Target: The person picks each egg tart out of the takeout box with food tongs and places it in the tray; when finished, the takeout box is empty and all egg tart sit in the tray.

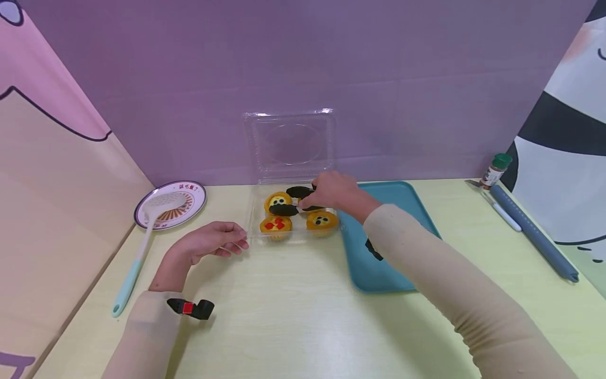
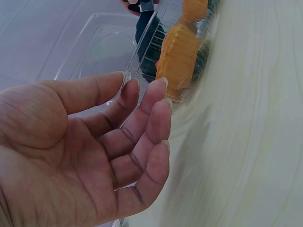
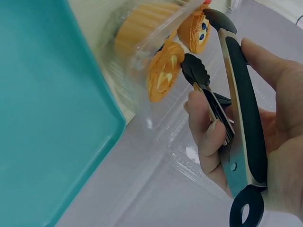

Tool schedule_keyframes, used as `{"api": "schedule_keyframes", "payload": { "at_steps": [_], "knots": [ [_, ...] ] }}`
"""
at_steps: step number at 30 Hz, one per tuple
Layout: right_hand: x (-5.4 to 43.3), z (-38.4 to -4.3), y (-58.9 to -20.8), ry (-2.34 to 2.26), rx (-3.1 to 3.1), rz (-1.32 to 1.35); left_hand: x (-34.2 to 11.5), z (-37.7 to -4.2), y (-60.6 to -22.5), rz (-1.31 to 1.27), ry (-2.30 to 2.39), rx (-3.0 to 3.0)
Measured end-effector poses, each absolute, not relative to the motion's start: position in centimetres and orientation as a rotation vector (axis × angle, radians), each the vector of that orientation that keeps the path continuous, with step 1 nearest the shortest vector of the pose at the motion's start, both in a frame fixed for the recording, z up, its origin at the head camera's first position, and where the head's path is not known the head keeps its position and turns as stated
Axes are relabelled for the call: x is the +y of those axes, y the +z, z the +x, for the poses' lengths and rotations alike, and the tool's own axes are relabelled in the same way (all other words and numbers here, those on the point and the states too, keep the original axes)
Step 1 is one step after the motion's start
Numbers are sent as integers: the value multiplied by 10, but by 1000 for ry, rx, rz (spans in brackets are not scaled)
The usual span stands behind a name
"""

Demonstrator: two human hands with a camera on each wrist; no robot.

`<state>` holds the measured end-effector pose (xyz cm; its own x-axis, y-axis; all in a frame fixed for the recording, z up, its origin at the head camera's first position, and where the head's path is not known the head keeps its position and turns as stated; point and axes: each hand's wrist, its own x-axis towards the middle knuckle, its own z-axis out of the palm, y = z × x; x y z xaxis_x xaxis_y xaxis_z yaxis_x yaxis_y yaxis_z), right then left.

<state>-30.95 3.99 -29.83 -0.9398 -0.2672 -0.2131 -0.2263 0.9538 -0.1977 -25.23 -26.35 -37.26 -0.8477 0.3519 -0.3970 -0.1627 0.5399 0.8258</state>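
My left hand (image 1: 213, 242) pinches the front left rim of a clear plastic box (image 2: 128, 78) between thumb and forefinger. The other fingers are loosely bent below it. My right hand (image 1: 336, 192) grips black-and-silver tongs (image 3: 248, 109) over the box. The black tong tips stand apart near a back left tart (image 1: 278, 201) with dark berries, overlapping its right side. Also in the box are a red-topped tart (image 1: 275, 226), a berry-topped tart (image 1: 323, 220) and a tart with pale yellow pieces (image 3: 165, 71), mostly hidden from the head view. The box's lid (image 1: 293, 145) stands raised behind.
A blue tray (image 1: 379, 279) lies right of the box, under my right forearm. To the left, a white skimmer (image 1: 147, 231) with a light blue handle rests on a patterned plate (image 1: 199, 202). Far right are a green-capped jar (image 1: 494, 171), a knife (image 1: 506, 217) and a blue roll (image 1: 535, 234).
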Motion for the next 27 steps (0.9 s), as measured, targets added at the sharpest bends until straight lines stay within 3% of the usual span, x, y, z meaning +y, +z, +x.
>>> {"api": "schedule_keyframes", "payload": {
  "at_steps": [27],
  "knots": [
    [35,-307,-305,-443,2851,-414,-265,-253,-373,152,1280,2250]
  ]
}}
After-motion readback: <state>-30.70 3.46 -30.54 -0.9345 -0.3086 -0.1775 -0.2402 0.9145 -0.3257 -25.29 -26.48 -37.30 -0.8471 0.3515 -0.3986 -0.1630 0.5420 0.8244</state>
